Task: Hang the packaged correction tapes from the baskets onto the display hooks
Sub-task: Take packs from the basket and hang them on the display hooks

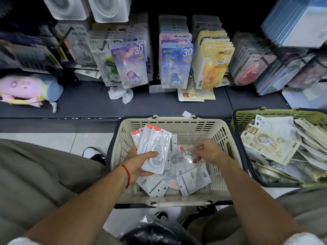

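Observation:
A cream basket sits on the floor between my knees, with several white packaged correction tapes loose inside. My left hand holds a fanned stack of white packs with red tops over the basket's left side, thumb across the front. My right hand reaches into the basket and pinches a clear-fronted pack. Display hooks on the dark wall above the shelf carry hanging packs, among them purple, blue and yellow ones.
A green basket at the right is full of beige packs. On the dark shelf lie a pastel pouch, crumpled white paper and a flat card. A black bag lies near my feet.

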Tool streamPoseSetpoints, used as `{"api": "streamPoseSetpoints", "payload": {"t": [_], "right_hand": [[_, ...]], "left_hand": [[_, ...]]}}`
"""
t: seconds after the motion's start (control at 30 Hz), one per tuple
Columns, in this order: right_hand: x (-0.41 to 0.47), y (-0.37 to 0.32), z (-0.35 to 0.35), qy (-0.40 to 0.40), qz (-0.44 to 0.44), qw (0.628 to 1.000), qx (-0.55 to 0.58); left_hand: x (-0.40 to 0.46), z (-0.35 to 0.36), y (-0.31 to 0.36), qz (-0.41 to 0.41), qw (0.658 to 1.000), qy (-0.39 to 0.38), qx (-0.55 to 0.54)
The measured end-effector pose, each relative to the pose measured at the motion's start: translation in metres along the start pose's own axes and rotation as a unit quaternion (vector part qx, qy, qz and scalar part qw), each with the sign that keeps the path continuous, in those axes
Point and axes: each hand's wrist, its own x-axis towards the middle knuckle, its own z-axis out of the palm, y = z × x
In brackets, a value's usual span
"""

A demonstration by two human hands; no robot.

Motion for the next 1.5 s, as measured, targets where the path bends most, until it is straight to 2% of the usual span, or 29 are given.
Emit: {"api": "streamPoseSetpoints", "payload": {"t": [0.13, 0.2, 0.3, 0.4, 0.53, 0.6, 0.67, 0.73, 0.8, 0.87, 1.0, 1.1, 1.2, 1.37, 1.5], "right_hand": [[-0.013, -0.025, -0.034, 0.129, -0.035, 0.987, -0.090], [-0.023, -0.037, -0.053, 0.156, -0.071, 0.985, -0.007], [-0.042, -0.059, -0.064, 0.094, -0.110, 0.975, 0.167], [-0.049, -0.084, -0.050, 0.101, -0.110, 0.955, 0.255], [-0.057, -0.130, -0.030, 0.153, -0.120, 0.928, 0.317], [-0.067, -0.158, -0.031, 0.143, -0.119, 0.895, 0.404], [-0.075, -0.180, -0.039, 0.113, -0.165, 0.873, 0.444], [-0.084, -0.199, -0.052, 0.090, -0.248, 0.875, 0.406], [-0.093, -0.222, -0.067, 0.098, -0.312, 0.863, 0.384], [-0.097, -0.248, -0.083, 0.140, -0.361, 0.848, 0.362], [-0.091, -0.295, -0.113, 0.217, -0.421, 0.830, 0.293], [-0.075, -0.317, -0.127, 0.236, -0.428, 0.835, 0.252], [-0.060, -0.334, -0.136, 0.256, -0.419, 0.837, 0.243], [-0.042, -0.342, -0.138, 0.283, -0.403, 0.835, 0.246], [-0.026, -0.351, -0.133, 0.325, -0.379, 0.836, 0.230]], "left_hand": [[-0.006, 0.000, 0.005, 0.010, 1.000, -0.013, -0.020], [-0.011, 0.002, 0.009, 0.020, 0.999, -0.033, -0.036], [-0.022, 0.014, 0.021, 0.042, 0.995, -0.063, -0.059], [-0.035, 0.029, 0.041, 0.073, 0.989, -0.092, -0.094], [-0.057, 0.048, 0.082, 0.176, 0.972, -0.111, -0.109], [-0.070, 0.053, 0.110, 0.231, 0.963, -0.092, -0.105], [-0.079, 0.052, 0.140, 0.293, 0.949, -0.076, -0.090], [-0.090, 0.047, 0.174, 0.345, 0.934, -0.065, -0.064], [-0.099, 0.039, 0.209, 0.394, 0.917, -0.050, -0.035], [-0.108, 0.033, 0.244, 0.449, 0.893, -0.036, 0.005], [-0.117, 0.014, 0.292, 0.541, 0.835, 0.040, 0.090], [-0.112, 0.001, 0.298, 0.569, 0.811, 0.098, 0.093], [-0.111, -0.004, 0.300, 0.573, 0.810, 0.105, 0.069], [-0.117, -0.003, 0.303, 0.595, 0.783, 0.135, 0.120], [-0.117, -0.004, 0.303, 0.595, 0.784, 0.138, 0.113]]}}
